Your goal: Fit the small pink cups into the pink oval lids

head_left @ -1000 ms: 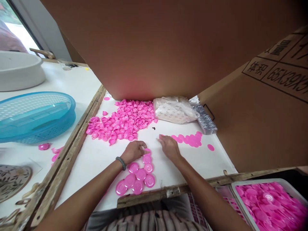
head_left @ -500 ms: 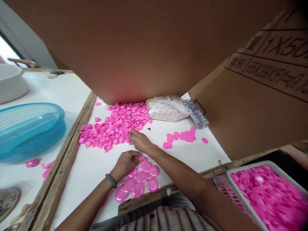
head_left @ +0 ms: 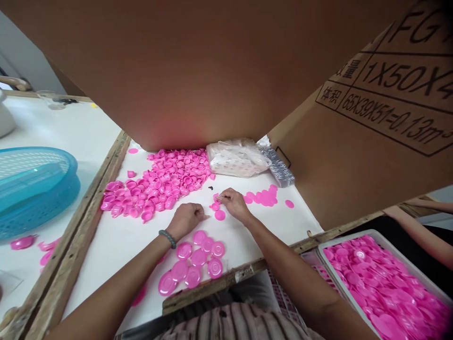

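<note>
At the left edge, a white basin (head_left: 5,117), mostly cut off, stands beyond and left of the heap of pink cups (head_left: 173,177). A blue basket (head_left: 42,198), also cut off, lies left of the heap, past a wooden strip (head_left: 83,212). Nearer than the basket are a few pink pieces (head_left: 23,242), blurred in shape.

The left hand (head_left: 188,219) is just on the near side of the heap, fingers curled in with the tips together; whether they hold anything cannot be told. A cluster of pink saucers (head_left: 198,257) lies on the white tabletop (head_left: 247,236), nearer the person than the heap.

Right of the heap's near part, the right hand (head_left: 232,204) pinches a small pink piece (head_left: 216,198) between thumb and fingers, which partly cover it. Below it lie another small pink piece (head_left: 214,207) and a pink disc (head_left: 220,215).

A clear bag (head_left: 237,159) with printed white contents sits against the heap's right end, then a silvery wrapped bundle (head_left: 279,169). Flat pink discs (head_left: 264,197) overlap farther right, some edges hard to separate. The cardboard (head_left: 212,71) rises behind the heap, its lettering cut off at right. A crate (head_left: 385,285) of pink parts and another person's forearm (head_left: 421,233), both cut off, are well right of the heap.
</note>
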Demonstrator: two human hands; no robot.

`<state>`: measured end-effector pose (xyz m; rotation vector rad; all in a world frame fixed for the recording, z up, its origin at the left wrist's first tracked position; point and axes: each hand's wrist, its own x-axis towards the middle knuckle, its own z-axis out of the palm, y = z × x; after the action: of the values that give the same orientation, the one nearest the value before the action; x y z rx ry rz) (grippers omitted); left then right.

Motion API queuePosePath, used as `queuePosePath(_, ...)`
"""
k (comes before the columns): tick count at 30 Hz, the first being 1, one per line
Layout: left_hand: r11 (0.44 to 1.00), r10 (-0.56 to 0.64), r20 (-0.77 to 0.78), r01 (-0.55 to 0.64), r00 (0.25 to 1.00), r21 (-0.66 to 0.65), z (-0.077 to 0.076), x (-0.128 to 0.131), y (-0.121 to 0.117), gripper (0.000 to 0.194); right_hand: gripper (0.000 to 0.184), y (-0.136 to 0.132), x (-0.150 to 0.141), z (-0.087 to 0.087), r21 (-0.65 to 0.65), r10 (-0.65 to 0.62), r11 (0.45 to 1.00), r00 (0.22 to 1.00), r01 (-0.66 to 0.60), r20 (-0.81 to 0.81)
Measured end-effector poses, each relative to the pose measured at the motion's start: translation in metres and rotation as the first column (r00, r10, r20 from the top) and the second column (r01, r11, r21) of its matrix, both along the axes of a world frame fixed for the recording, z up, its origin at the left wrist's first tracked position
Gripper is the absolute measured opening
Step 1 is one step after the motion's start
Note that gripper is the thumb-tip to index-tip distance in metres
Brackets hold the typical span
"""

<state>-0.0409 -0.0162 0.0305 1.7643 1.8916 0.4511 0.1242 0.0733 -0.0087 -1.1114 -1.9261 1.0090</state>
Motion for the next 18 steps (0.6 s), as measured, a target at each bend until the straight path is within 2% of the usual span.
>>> queuePosePath(2,0.994,-0.049,-0.104,0.059,0.993,0.090,-0.004,0.009,0.007,0.028,0.020,-0.003,0.001,0.000,0.052,-0.013,0.999,1.000,0.014,-0.013)
queuePosePath(4,0.987,-0.084,-0.194,0.109,0.977,0.120,-0.009,0.017,0.012,0.029,0.022,0.002,0.008,0.000,0.177,0.007,0.984,0.999,-0.017,0.052)
queuePosePath(5,0.987,-0.095,-0.221,0.121,0.971,0.108,-0.011,0.021,0.014,0.030,0.025,0.009,0.016,0.000,0.237,-0.013,0.971,0.992,-0.017,0.126)
queuePosePath(7,0.992,-0.094,-0.249,0.113,0.964,0.063,-0.014,0.027,0.018,0.028,0.033,0.029,0.044,-0.001,0.307,-0.165,0.950,0.931,0.061,0.326)
queuePosePath(9,0.996,-0.073,-0.265,0.086,0.962,0.037,-0.016,0.031,0.021,0.025,0.045,0.051,0.083,-0.003,0.256,-0.283,0.953,0.779,0.162,0.560)
queuePosePath(11,0.999,-0.036,-0.279,0.044,0.960,0.025,-0.015,0.033,0.025,0.022,0.060,0.064,0.121,-0.010,0.113,-0.208,0.976,0.642,0.187,0.738)
queuePosePath(12,0.999,-0.016,-0.284,0.023,0.959,0.022,-0.015,0.033,0.027,0.020,0.065,0.066,0.136,-0.016,0.041,-0.135,0.985,0.606,0.167,0.784)
queuePosePath(14,1.000,0.012,-0.289,-0.005,0.957,0.024,-0.014,0.030,0.032,0.017,0.069,0.059,0.158,-0.028,-0.032,-0.035,0.994,0.585,0.103,0.810)
queuePosePath(18,0.998,0.060,-0.285,-0.051,0.956,0.040,-0.012,0.014,0.036,0.013,0.067,0.019,0.174,-0.043,-0.015,0.007,1.000,0.614,0.009,0.789)
